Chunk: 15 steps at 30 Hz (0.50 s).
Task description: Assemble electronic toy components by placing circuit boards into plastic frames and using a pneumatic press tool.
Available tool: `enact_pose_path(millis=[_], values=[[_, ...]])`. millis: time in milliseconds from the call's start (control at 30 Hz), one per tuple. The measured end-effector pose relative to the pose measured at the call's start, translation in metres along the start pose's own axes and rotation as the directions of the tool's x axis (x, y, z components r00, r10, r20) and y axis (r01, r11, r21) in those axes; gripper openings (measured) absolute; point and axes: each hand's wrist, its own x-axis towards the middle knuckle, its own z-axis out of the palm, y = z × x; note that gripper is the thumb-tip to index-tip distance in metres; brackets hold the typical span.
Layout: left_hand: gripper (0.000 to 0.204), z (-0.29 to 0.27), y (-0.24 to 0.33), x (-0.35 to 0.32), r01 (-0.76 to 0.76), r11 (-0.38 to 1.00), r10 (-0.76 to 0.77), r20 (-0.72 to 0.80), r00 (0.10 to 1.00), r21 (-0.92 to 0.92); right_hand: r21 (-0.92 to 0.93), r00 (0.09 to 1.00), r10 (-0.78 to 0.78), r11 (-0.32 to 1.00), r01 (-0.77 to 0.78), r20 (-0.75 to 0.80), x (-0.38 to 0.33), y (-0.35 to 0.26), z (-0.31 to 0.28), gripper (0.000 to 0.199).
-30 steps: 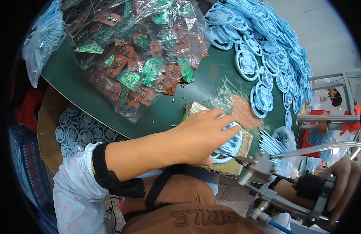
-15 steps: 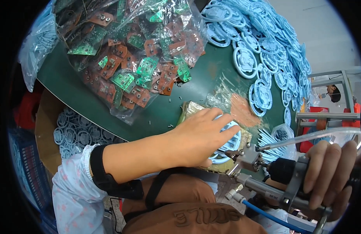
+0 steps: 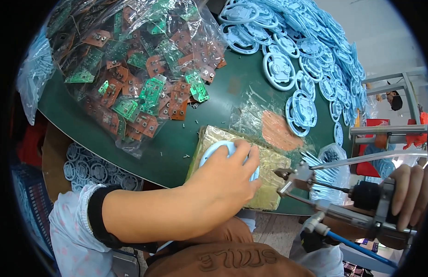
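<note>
My left hand (image 3: 227, 179) is closed round a light blue plastic ring-shaped part (image 3: 218, 148), much like a toy steering wheel. Fingers and palm cover most of it. Beneath lies a flat block wrapped in yellowish tape (image 3: 265, 196), with the part over its left half. At the far right, my right hand (image 3: 410, 194) grips a power screwdriver (image 3: 368, 196) with a black body, a metal cylinder and a blue air hose. Its metal nose (image 3: 294, 177) points left, just beyond the block's right edge and apart from the blue part.
A clear bag of brown and green circuit boards (image 3: 154, 92) covers the table's back left. Many blue ring parts (image 3: 278, 69) are piled at the back right. Thin blue sticks (image 3: 327, 180) lie beside the screwdriver. Small screws (image 3: 186, 156) are scattered left of the block. A carton (image 3: 57, 157) holds grey parts.
My left hand has moved left with the blue part and tilted it on the block. The screwdriver, in my right hand, has drawn back from the part to the right.
</note>
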Motion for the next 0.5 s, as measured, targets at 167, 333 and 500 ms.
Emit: enact_pose_path(millis=[167,333,500], values=[[0.045,-0.004,-0.005,0.005,-0.005,1.0,0.007,0.061,0.998,-0.025,-0.105,0.989,0.052,0.994,-0.037,0.139,0.009,0.025,0.008,0.055],[0.045,-0.01,-0.004,0.005,-0.015,1.0,0.015,0.076,0.997,0.005,-0.06,0.958,0.068,0.997,-0.053,0.278,0.014,0.036,-0.012,0.055],[0.046,-0.005,-0.003,0.004,-0.016,1.0,0.017,0.044,0.999,-0.026,0.008,0.999,-0.032,0.999,0.032,0.001,0.014,0.06,0.006,0.016]])
